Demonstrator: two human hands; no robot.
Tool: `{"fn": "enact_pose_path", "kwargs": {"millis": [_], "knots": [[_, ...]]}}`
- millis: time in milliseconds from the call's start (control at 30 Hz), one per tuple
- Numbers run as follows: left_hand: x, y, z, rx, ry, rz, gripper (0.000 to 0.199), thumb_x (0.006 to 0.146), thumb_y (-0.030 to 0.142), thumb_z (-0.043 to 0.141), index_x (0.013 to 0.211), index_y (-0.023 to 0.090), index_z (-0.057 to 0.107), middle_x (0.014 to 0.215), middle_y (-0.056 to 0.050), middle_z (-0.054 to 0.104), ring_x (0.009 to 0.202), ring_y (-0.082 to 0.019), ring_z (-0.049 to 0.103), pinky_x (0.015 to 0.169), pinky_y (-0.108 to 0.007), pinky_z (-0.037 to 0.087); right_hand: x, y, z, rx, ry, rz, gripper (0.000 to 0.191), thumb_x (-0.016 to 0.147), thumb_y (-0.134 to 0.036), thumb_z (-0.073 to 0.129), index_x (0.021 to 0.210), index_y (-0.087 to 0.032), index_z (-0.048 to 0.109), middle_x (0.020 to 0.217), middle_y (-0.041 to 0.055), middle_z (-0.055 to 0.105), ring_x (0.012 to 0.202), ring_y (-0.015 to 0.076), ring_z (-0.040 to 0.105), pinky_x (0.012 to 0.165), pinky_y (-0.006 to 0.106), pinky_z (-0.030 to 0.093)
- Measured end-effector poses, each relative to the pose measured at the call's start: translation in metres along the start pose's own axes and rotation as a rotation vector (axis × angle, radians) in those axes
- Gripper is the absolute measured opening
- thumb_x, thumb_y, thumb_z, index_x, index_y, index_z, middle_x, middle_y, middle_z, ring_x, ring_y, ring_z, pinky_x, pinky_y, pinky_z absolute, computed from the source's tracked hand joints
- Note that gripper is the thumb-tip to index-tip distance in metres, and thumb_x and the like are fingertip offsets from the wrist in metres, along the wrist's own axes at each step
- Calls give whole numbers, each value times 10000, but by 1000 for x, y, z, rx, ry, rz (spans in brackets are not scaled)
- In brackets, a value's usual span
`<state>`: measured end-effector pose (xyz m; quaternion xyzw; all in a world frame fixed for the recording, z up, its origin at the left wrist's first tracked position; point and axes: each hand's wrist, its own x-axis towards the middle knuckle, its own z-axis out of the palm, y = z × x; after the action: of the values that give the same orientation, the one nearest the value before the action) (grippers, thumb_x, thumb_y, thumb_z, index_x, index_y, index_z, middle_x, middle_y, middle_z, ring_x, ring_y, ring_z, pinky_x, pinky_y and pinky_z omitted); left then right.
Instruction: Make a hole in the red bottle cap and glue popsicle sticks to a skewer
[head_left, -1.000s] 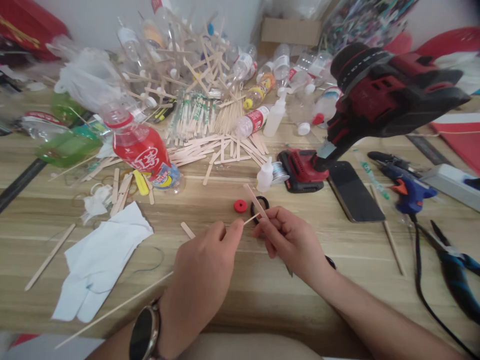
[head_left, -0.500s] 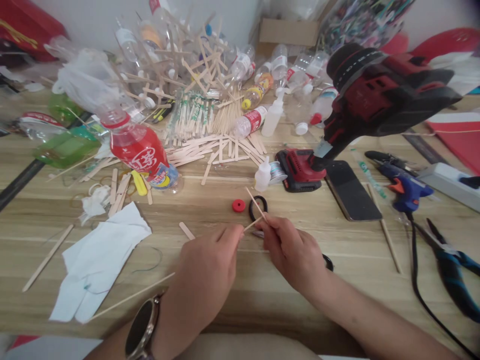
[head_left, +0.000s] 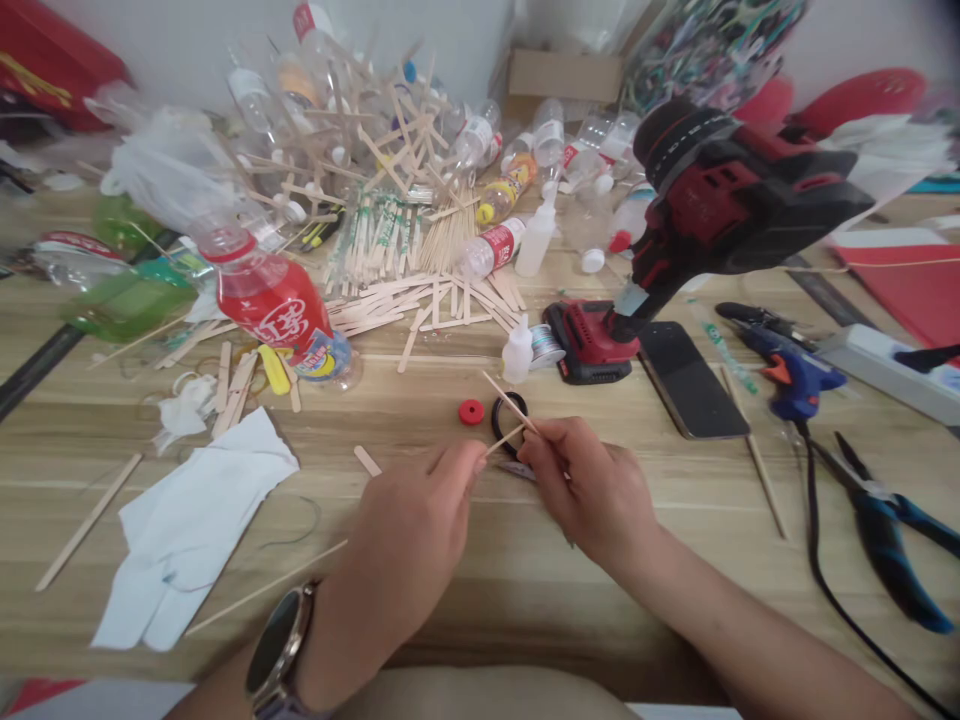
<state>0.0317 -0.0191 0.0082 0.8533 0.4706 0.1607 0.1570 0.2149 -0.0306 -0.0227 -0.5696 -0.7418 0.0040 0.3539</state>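
My left hand [head_left: 409,545], with a watch at the wrist, is closed in a pinch on a thin wooden stick [head_left: 502,441]. A second wooden stick [head_left: 504,397] is pinched between the thumb and fingers of my right hand [head_left: 600,495]. The two sticks cross or touch near my right fingertips; which of these I cannot tell. Just beyond them, a pair of scissors with black handles [head_left: 498,428] lies on the table, partly hidden by my right hand. Left of its handle sits a small red disc [head_left: 471,412]. A small white dropper bottle [head_left: 517,355] stands farther back.
A red drink bottle [head_left: 274,310] stands at left, near white paper [head_left: 199,525]. Wooden sticks [head_left: 420,300] and several plastic bottles crowd the back. On the right are a cordless drill [head_left: 720,190], a phone [head_left: 694,380], a glue gun [head_left: 799,375] and pliers [head_left: 885,530].
The view has shifted slightly, so the table things appear a little farther left. Both hands keep their pinch on the sticks, and the crossing of the sticks looks nearly the same.
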Motion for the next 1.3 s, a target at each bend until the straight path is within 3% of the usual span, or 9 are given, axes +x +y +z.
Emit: {"fn": "enact_pose_path", "kwargs": {"millis": [100,233,400,600,733,833,933,1067,1300], "knots": [[2,1,-3,40,-22,-3,274,966,181,352,912,210,618,865,-41,730,733,-193,689,602,-269,468,7,8,-6,-106,14,27,245,963,-295,422,827,-174,586,526,1,633,381,126,538,407,236,325],[6,-3,-2,152,-101,-93,268,957,155,366,953,212,628,858,-40,725,721,-199,683,595,-279,470,20,11,-23,-220,106,302,221,914,-332,461,792,-182,568,476,-3,584,380,141,510,410,244,289],[16,-21,3,395,-159,-174,241,852,33,457,928,150,654,867,-89,701,839,-268,656,727,-367,509,25,2,-28,402,-399,367,265,922,-366,454,786,-188,595,497,-37,575,368,85,414,385,206,283],[19,-25,3,309,251,13,342,911,77,389,1200,91,571,1171,-162,637,1129,-275,551,980,-429,443,20,0,-20,502,-559,376,266,903,-343,499,752,-174,637,488,-54,450,415,77,354,387,202,244],[19,-15,1,79,-37,212,275,952,154,368,963,176,642,962,-78,697,936,-225,627,823,-354,489,23,1,-22,501,-572,299,265,904,-326,510,738,-180,656,527,-43,475,444,81,378,408,206,271],[18,-15,-2,-43,-222,11,283,959,198,359,867,187,626,757,-34,679,708,-193,627,630,-287,443,27,9,-31,367,-453,234,241,911,-352,505,884,-186,678,641,-10,601,512,107,496,449,211,342],[17,-21,-6,-230,-193,-215,317,979,310,314,925,198,606,666,12,626,560,-154,560,533,-248,372,25,18,-36,-25,-371,183,245,885,-396,549,844,-178,651,772,52,658,671,181,602,538,255,405],[18,-25,-9,-361,-136,-322,340,967,371,312,907,195,597,576,43,531,510,-141,494,522,-239,344,14,14,-26,-435,-677,231,222,774,-377,716,745,-186,606,719,59,650,663,234,622,513,280,355],[20,-25,-7,-412,-93,-373,350,953,381,328,897,183,612,548,53,459,510,-134,455,498,-232,300,17,21,-25,2,-732,239,244,776,-242,655,662,-222,440,587,-36,556,491,134,506,445,241,346]]}}
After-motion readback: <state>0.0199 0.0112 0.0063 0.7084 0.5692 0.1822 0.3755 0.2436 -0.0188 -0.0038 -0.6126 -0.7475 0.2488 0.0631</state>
